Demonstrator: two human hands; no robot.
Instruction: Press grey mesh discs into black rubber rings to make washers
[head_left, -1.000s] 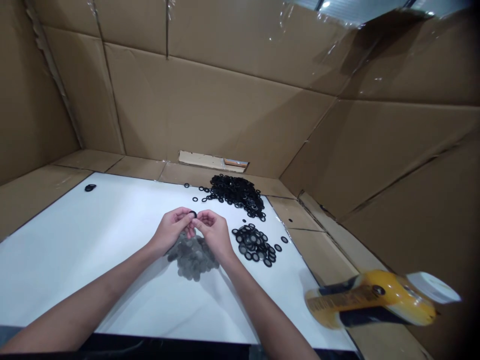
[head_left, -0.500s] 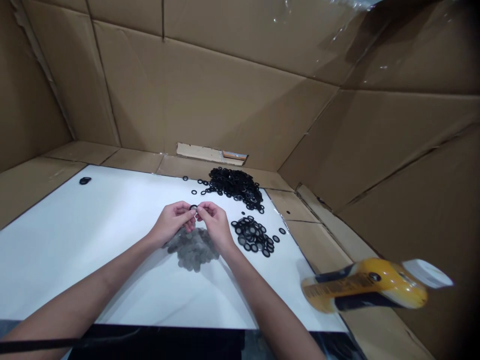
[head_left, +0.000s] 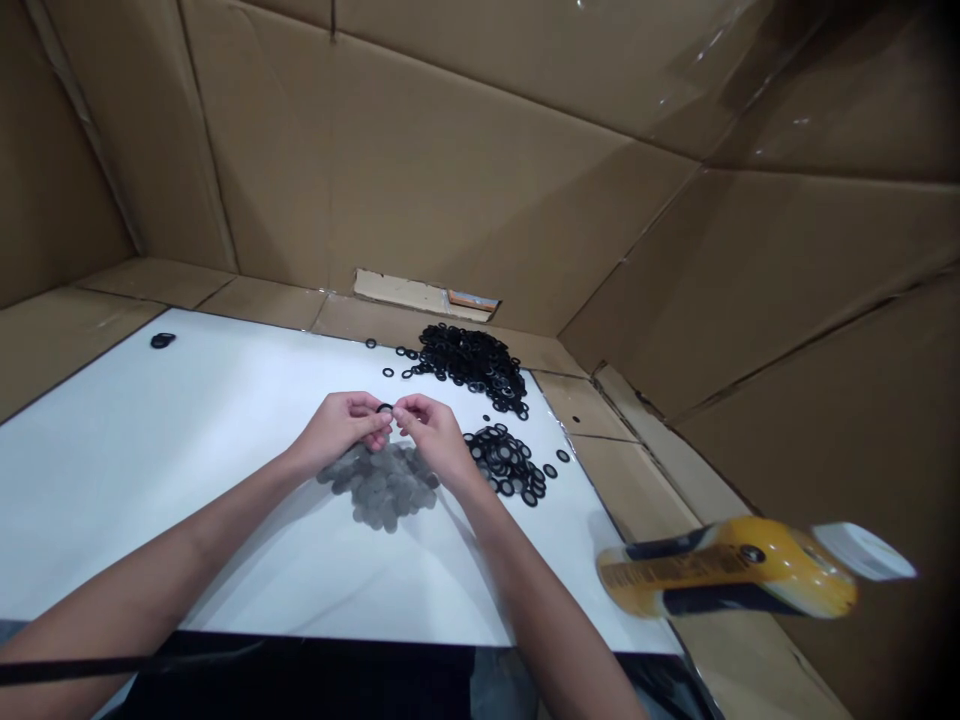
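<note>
The left hand (head_left: 339,420) and the right hand (head_left: 435,437) are together above the middle of a white board (head_left: 187,480). A small black ring (head_left: 385,408) is pinched between the fingertips of both hands, just above the board and clear of it; which fingers bear on it is too small to tell. Directly below the hands, gray discs (head_left: 382,490) lie in a loose, overlapping pile on the board. Just beside the right hand, toward the right edge of the board, is a smaller pile of ringed discs (head_left: 506,465), each a black ring around a gray center, with a few separate pieces at its right side. Farther from the person, a larger heap of loose black rings (head_left: 472,365) lies at the far edge of the board and reaches onto the cardboard beyond it, with stray rings scattered to its left. A small black item (head_left: 162,340), too small to identify, lies alone near the far left corner of the board. Cardboard sheets (head_left: 420,170) line the surfaces around the board and rise behind it as walls. At the lower right, a yellow bottle (head_left: 724,568) with a white cap (head_left: 862,550) lies tilted across the view, well apart from the hands, its label blurred.
</note>
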